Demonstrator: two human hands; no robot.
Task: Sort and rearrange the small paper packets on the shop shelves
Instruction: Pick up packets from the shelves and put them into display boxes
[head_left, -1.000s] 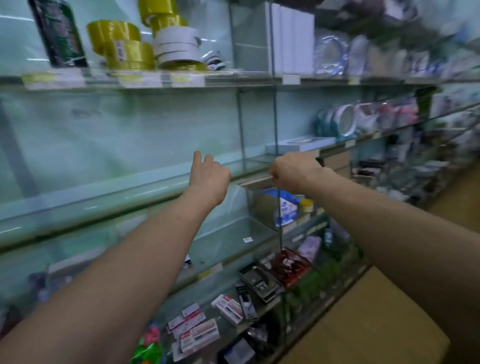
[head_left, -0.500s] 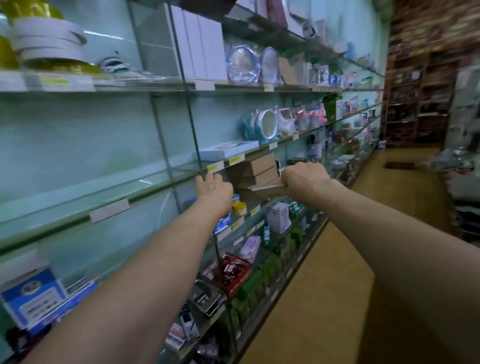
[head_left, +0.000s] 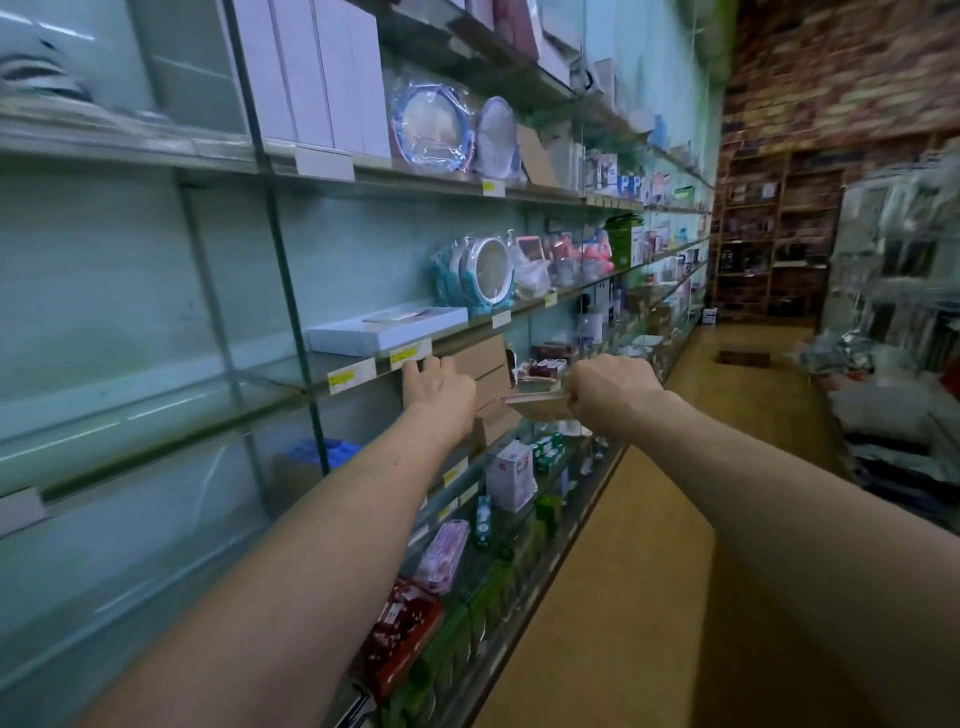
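Observation:
My right hand (head_left: 610, 387) grips a thin stack of brown paper packets (head_left: 535, 402) by its right end and holds it flat in front of the glass shelves. My left hand (head_left: 439, 392) reaches out beside it, fingers loosely extended toward the edge of a glass shelf (head_left: 358, 371), holding nothing. Just behind both hands stands a pile of brown cardboard boxes (head_left: 483, 371) on the shelf below.
A flat white box (head_left: 387, 332) lies on the shelf above the hands, with round mirrors (head_left: 485, 270) further right. Lower shelves carry small boxes (head_left: 511, 475) and red packs (head_left: 400, 639). A wooden aisle floor (head_left: 649, 519) runs along the right toward brick-backed shelving.
The view has swung right along the aisle. Both hands travelled with it, the right one still holding the packets, and now sit before the brown boxes instead of the blue ones.

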